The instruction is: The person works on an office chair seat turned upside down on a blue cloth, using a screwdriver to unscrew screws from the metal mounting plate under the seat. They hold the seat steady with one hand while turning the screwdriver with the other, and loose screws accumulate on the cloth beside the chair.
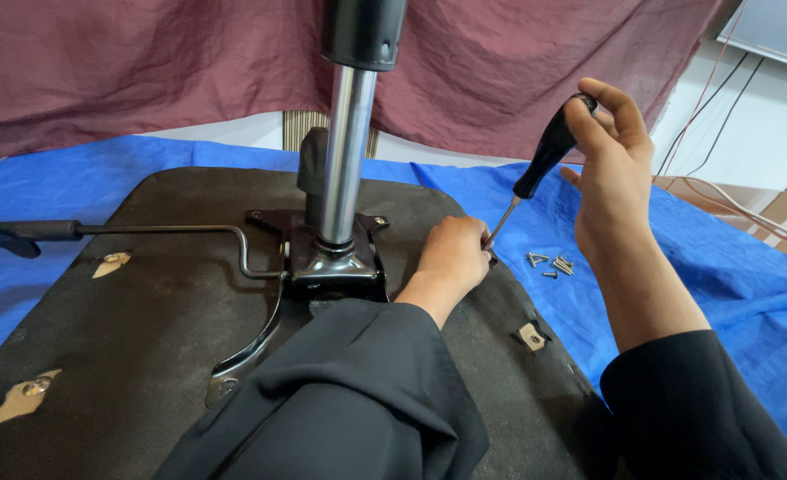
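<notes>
Black sleeves lowest in frame. Upturned chair seat base (144, 338) on blue tarp (731, 293), metal mechanism plate (336, 267) bolted centre. Right hand (611, 147) wraps screwdriver (545, 156); left hand (451, 258) pinches at its tip. Spare screws (551, 264) just beside. Keep driver square, press down.

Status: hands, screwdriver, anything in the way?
Right hand grips screwdriver. Left hand steadies its tip at seat underside. Loose screws beside, on blue tarp.

Maroon drape (144, 71) (creased), white wall (758, 116)
</notes>
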